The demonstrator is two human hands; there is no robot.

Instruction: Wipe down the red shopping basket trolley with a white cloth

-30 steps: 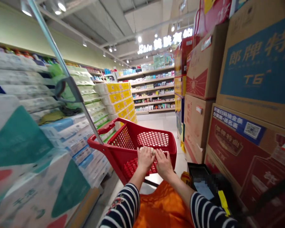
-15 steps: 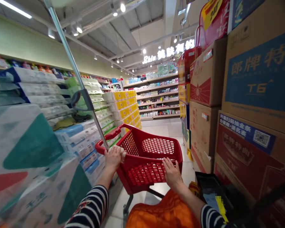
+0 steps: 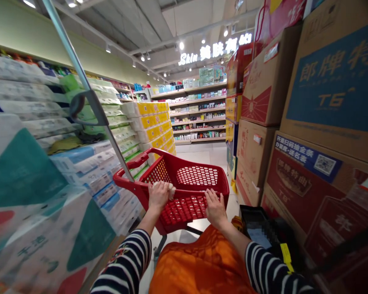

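A red plastic shopping cart [image 3: 184, 175] stands in front of me, its near side turned toward my body. My left hand [image 3: 158, 197] is closed on a crumpled whitish cloth [image 3: 171, 191] and presses it on the cart's near rim. Most of the cloth is hidden under the fingers. Farther right on the same rim lies my right hand [image 3: 215, 207], its fingers stretched out over the edge and holding nothing. A metal pole [image 3: 88, 87] with a grey hooked clip rises from the cart's left end.
Stacked tissue packs [image 3: 27, 196] line the left side, with yellow-and-white packs [image 3: 155, 126] beyond. Tall piles of cardboard boxes [image 3: 313, 179] stand close on the right. A black bin [image 3: 254, 218] is on the floor beside them. Shelves of small goods [image 3: 199, 110] face me ahead.
My left hand has slid with the cloth to the right along the rim, away from the pole. My right hand stays on the rim. The view has shifted slightly.
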